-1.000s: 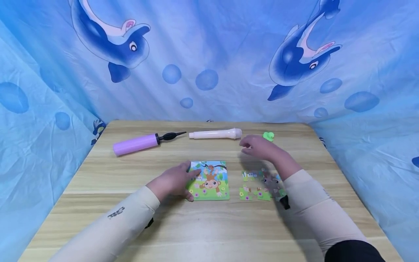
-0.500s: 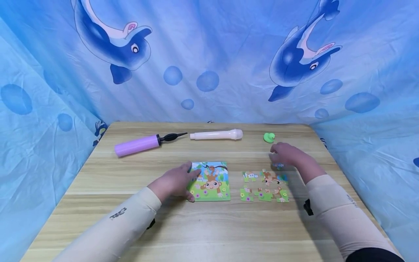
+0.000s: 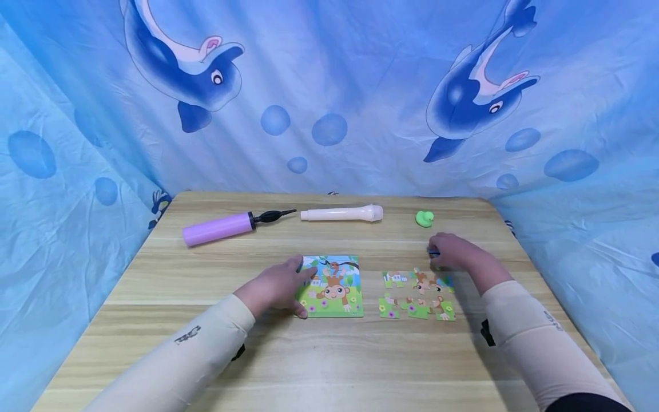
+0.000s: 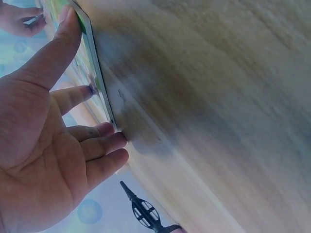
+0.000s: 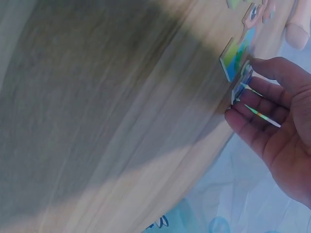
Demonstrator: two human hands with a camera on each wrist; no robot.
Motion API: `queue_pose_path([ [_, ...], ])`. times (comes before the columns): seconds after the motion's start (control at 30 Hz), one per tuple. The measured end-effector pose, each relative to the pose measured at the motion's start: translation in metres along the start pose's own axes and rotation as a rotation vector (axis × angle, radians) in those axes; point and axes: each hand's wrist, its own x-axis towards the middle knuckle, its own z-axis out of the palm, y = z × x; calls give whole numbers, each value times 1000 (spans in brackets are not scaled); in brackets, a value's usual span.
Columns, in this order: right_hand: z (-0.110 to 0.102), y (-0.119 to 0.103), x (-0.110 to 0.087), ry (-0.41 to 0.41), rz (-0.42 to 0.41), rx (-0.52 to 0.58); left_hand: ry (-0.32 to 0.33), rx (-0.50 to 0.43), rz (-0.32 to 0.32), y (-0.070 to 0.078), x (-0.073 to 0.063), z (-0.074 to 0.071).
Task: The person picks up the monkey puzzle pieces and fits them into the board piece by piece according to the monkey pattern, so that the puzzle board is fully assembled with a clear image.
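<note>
On the wood-grained tabletop (image 3: 319, 357) — flat square puzzle (image 3: 334, 293), loose knob-edged pieces (image 3: 417, 311).

Creased blue cloth (image 3: 381, 91) hangs behind the table (image 3: 329, 366) and along both its sides, printed with two large dolphins (image 3: 455, 94) and round bubbles (image 3: 329, 130). The table has light, streaked wood grain, with soft shadows (image 5: 112, 87) across it.

Wrist pics dim, soft, w/ shadowed tbl (image 5: 97, 97)
</note>
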Motion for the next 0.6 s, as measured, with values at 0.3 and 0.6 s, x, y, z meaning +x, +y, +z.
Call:
queue_pose_path([
  [0.3,0,-4,-2,62,-26,-126,0,5,-8,1,1,0],
  [0.6,-8,-38,1,163,-119,-123,-3,-1,-13,-1,0,0],
])
